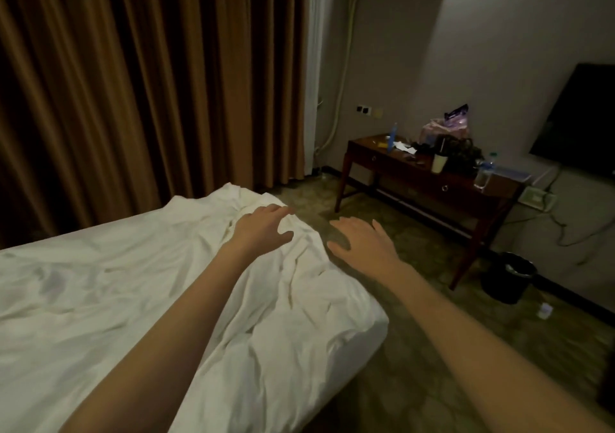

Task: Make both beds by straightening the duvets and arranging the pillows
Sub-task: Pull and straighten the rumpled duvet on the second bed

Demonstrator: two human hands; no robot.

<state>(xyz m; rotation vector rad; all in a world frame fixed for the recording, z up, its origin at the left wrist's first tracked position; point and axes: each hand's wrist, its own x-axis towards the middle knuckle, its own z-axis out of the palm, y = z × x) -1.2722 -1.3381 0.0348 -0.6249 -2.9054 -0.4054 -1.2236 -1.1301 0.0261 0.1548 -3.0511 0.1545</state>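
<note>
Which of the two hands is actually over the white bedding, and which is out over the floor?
The left hand is over the rumpled white duvet near the bed's corner; the right hand, fingers spread, is past the bed's edge, above the carpet.

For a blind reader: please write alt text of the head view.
Two bare arms reach over a rumpled white duvet; the left hand and the right hand are open near its far corner. Behind stand brown curtains and a cluttered wooden desk.

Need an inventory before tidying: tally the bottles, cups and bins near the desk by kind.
Bottles: 2, a blue bottle and a clear water bottle
Cups: 1, a white cup
Bins: 1, a black bin on the floor
Total: 4
</note>
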